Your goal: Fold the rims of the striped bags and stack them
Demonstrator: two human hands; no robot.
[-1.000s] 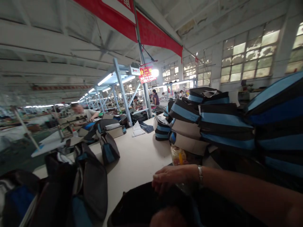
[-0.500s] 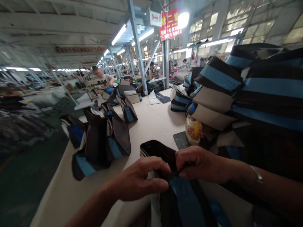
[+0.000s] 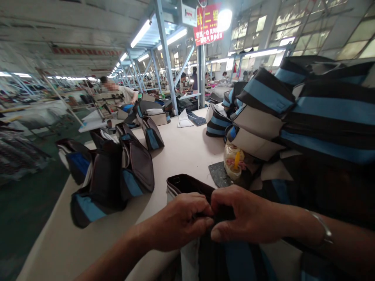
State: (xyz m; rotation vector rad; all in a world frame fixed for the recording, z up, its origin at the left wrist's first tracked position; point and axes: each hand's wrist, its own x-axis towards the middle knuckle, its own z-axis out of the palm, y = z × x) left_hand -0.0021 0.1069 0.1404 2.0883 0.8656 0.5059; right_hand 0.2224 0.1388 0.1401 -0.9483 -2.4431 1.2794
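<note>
A black, blue and white bag (image 3: 187, 185) lies on the pale worktable (image 3: 181, 156) right in front of me. My left hand (image 3: 178, 220) is closed, pinching the bag's dark upper edge. My right hand (image 3: 241, 214), with a metal bracelet on its wrist, is closed on the same edge and touches the left hand, thumbs together. The bag's blue stripe (image 3: 240, 259) shows below the hands.
A tall stack of blue-and-black striped bags (image 3: 293, 113) fills the right side. A small jar (image 3: 233, 160) stands on a dark pad beside it. Several finished bags (image 3: 117, 171) lie at the table's left edge. A seated person (image 3: 123, 93) works at a far bench.
The view has dropped from the hall to the table. My left hand has come into view, and both hands have closed together on the bag's edge.
</note>
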